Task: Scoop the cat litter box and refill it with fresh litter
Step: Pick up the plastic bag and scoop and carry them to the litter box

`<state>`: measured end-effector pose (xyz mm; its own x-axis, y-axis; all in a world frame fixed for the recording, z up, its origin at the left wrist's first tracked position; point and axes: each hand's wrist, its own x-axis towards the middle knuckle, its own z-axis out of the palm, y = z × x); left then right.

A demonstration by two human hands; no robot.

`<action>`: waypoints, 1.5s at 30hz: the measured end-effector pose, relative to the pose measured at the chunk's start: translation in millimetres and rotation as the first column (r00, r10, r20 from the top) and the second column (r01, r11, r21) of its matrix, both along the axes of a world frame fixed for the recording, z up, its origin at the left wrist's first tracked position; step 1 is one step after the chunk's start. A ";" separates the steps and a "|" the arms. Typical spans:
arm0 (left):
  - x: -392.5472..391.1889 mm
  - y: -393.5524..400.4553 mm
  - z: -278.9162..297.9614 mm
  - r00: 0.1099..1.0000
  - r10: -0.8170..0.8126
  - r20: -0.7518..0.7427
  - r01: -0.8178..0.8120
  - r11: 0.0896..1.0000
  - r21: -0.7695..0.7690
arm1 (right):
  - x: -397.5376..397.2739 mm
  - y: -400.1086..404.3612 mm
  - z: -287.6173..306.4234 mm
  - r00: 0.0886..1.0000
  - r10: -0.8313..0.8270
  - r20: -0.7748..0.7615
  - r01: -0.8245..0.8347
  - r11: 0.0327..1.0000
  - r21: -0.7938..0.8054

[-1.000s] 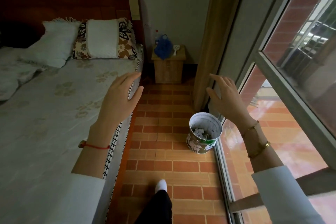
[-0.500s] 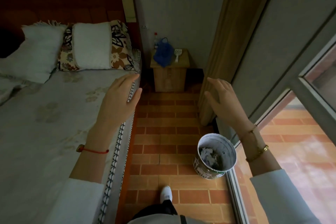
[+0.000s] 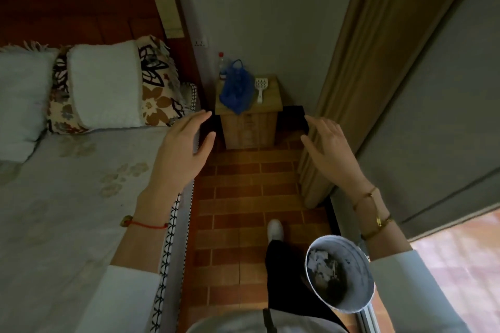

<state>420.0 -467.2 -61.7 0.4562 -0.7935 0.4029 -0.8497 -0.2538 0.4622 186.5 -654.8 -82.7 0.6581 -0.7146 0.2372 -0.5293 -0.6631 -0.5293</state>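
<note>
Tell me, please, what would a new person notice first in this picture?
Probably the two open hands, left hand and right hand, raised empty above the brick floor between the bed and the curtain. Beyond them a small wooden stand carries a white litter scoop and a blue bag. A round bin stands at lower right.

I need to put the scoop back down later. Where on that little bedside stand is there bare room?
The wooden stand is crowded on its left by the blue bag, a bottle behind it. The white scoop lies right of centre. A bare strip remains between scoop and right edge, plus the front right corner.
</note>
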 end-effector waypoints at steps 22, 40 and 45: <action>243.6 -374.4 -51.7 0.985 0.147 -0.086 -0.139 0.987 0.083 | 280.3 -404.2 -42.8 0.994 0.105 -0.036 -0.102 0.992 0.069; 459.4 -581.6 -205.3 0.884 0.422 -0.201 -0.303 0.844 0.442 | 522.5 -622.7 -187.9 0.993 0.015 -0.114 0.031 0.919 0.393; 486.3 -608.0 -284.6 0.791 0.541 -0.285 -0.295 0.745 0.598 | 560.9 -662.9 -271.7 0.973 -0.061 -0.223 0.167 0.850 0.499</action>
<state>906.3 -1075.2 -346.3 0.8107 -0.5012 -0.3024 -0.3498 -0.8290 0.4364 747.5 -1317.7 -354.3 0.5584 -0.7718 -0.3044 -0.7102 -0.2550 -0.6562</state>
